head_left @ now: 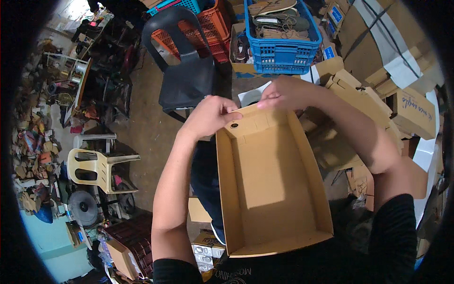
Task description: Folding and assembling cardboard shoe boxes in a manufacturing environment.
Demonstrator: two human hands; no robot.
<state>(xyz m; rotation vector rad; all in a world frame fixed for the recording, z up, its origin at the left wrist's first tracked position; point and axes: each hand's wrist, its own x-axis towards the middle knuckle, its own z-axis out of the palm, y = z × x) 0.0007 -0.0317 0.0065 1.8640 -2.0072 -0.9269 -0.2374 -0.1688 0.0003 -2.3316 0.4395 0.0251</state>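
Over on my far left, a round grey fan point(84, 208) is by a cream plastic chair point(87, 166). Coming rightward, a dark plastic chair point(187, 87) faces me across the brown floor point(144, 104). Next is my left hand point(213, 116), closed on the far end of a cardboard box point(265, 184), at its left corner, thumb over the rim and inside the wall. That box is right in front of my body, open side up, long and shallow, bare brown inside, a small dark round mark on its far wall. My right hand point(281, 94) is at the same far rim, farther right, fingers bunched and touching the edge; they're partly hidden, so I can't tell if they really grip it. Beyond it is a blue crate point(283, 54) full of shoes point(283, 23), and on my far right, a closed carton point(414, 113).
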